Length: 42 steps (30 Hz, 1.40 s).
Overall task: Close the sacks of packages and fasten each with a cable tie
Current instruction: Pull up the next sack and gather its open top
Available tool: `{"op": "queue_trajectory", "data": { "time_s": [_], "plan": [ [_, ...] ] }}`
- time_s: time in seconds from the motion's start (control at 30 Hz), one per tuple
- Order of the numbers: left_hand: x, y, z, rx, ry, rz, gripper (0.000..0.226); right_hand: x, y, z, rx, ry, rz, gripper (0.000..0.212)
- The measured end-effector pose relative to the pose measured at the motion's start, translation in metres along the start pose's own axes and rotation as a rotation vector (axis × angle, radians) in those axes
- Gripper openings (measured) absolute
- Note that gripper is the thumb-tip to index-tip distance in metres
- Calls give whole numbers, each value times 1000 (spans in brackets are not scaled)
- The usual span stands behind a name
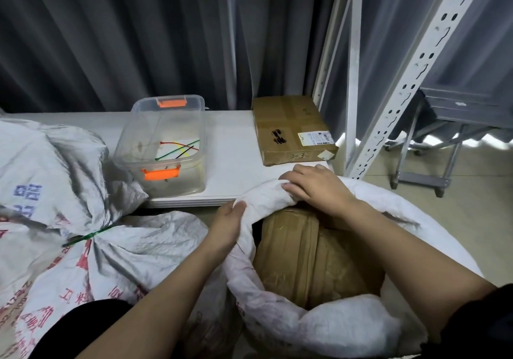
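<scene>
While open sack (pixel 319 328) sits at 5 o'clock, mouth unclosed, box (pixel 313 256) showing inside. Left hand (pixel 227 225) gripping rolled rim (pixel 266 200), fingers curled round it; right hand (pixel 313 186) pressing on rim top, fingers bent over cloth. Spare ties (pixel 177 149) lying in tub (pixel 163 147) on counter (pixel 233 150) at 11 o'clock. Tied sack (pixel 69 220) at 9 o'clock. Risk judged: bulky box leaving too little slack, so gathered neck may slip free before tie goes on.
</scene>
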State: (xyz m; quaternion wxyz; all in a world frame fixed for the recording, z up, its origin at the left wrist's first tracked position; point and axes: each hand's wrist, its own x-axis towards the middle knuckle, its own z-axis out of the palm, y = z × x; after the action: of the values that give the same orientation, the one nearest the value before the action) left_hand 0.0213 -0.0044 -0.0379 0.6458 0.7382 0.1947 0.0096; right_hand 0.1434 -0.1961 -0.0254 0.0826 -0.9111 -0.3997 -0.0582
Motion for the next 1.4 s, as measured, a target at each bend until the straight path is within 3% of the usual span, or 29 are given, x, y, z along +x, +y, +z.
{"op": "queue_trajectory", "data": {
  "time_s": [0.07, 0.13, 0.17, 0.23, 0.3, 0.37, 0.4, 0.47, 0.57, 0.6, 0.67, 0.77, 0.83, 0.9, 0.97, 1.03, 1.07, 1.1, 1.17, 1.23, 1.3, 1.37, 1.4],
  "plan": [
    [1, 3, 1, 283, 23, 109, 23, 4, -3, -2, 210, -7, 83, 23],
    [6, 5, 0, 751, 116, 352, 41, 10, -6, -6, 409, -54, 156, 25],
    [9, 8, 0, 878, 133, 461, 53, 13, -8, -7, 471, -67, 176, 28],
    [19, 12, 8, 1037, 109, 612, 63, 20, -13, -5, 609, -80, 214, 30],
    [28, 15, 16, 1167, 81, 670, 57, 22, -20, -6, 832, -75, 286, 20],
    [37, 15, 19, 1155, 64, 707, 46, 20, -20, -10, 1068, -89, 383, 6],
    [41, 15, 19, 1099, 48, 715, 40, 17, -17, -12, 1095, -92, 405, 12],
    [48, 13, 19, 944, 17, 704, 29, 8, -4, -15, 832, -100, 359, 27],
    [58, 8, 20, 707, 21, 559, 20, -14, 16, -12, 7, -122, 153, 49],
    [60, 6, 21, 639, 0, 500, 19, -20, 20, -10, -140, -117, 111, 52],
    [67, 2, 24, 490, -83, 398, 18, -23, 27, -6, -146, -82, 100, 47],
    [74, 1, 23, 417, -158, 336, 19, -13, 34, -4, 140, -60, 144, 26],
    [75, 6, 21, 589, -139, 384, 17, -4, 39, -7, 354, -117, 222, 20],
    [72, 16, 27, 801, -63, 522, 32, 4, 40, -6, 545, -123, 257, 29],
    [68, 24, 41, 988, -4, 705, 45, 12, 36, -4, 703, -118, 254, 24],
    [69, 27, 51, 1083, 23, 769, 42, 14, 30, -4, 821, -93, 299, 7],
    [72, 27, 52, 1082, 26, 767, 38, 12, 28, -8, 838, -66, 328, 12],
    [75, 25, 52, 1044, 17, 765, 34, 6, 28, -12, 812, -48, 346, 23],
    [79, 21, 51, 869, 12, 736, 29, -9, 30, -17, 501, -24, 351, 41],
    [81, 20, 51, 662, -10, 588, 24, -31, 32, -16, 53, 56, 320, 45],
    [87, 17, 52, 477, -88, 436, 24, -51, 34, -9, -210, 151, 256, 45],
    [88, 19, 53, 370, -189, 358, 30, -64, 41, -1, -271, 250, 200, 40],
    [88, 20, 55, 368, -216, 341, 30, -65, 44, -2, -178, 237, 205, 34]
  ]
}}
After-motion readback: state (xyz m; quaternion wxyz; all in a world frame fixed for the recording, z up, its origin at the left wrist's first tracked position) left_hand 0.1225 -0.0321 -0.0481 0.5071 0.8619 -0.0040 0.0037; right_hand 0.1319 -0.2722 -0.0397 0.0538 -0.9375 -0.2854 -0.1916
